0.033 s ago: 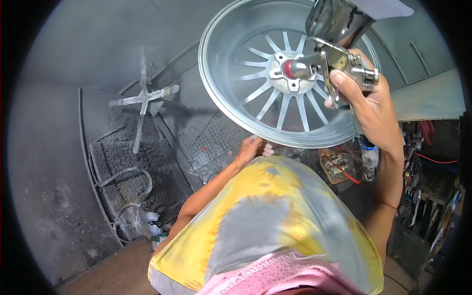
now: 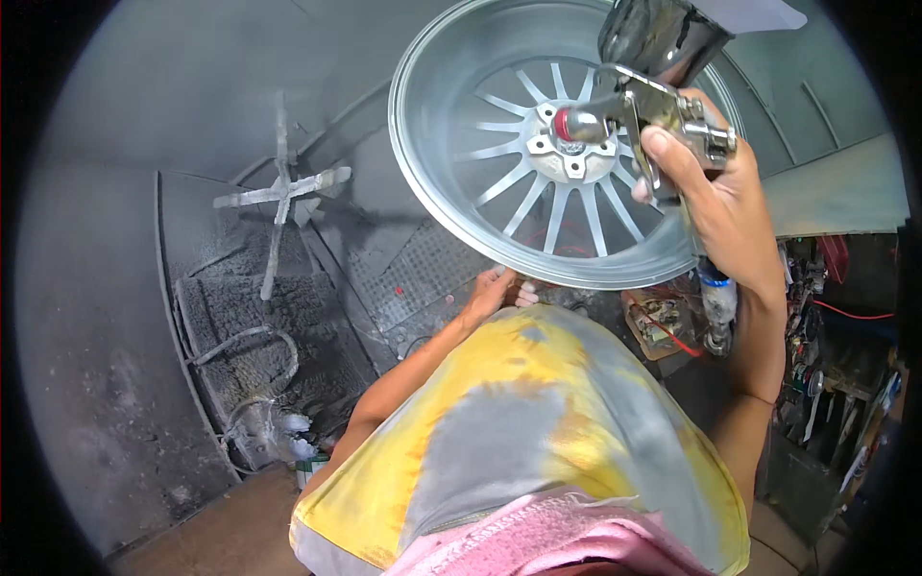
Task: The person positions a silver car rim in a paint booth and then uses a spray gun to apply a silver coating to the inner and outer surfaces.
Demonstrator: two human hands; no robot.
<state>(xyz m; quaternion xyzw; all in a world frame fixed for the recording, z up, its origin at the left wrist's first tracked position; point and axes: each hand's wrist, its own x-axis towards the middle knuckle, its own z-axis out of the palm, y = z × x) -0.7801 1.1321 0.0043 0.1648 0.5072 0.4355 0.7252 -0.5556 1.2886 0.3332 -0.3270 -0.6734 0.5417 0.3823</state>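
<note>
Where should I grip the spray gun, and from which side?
Take the spray gun by its handle, probably from the right, as the right hand does: the dark cup sits above and the red-ringed nozzle points left, so coming from the right should avoid both.
</note>
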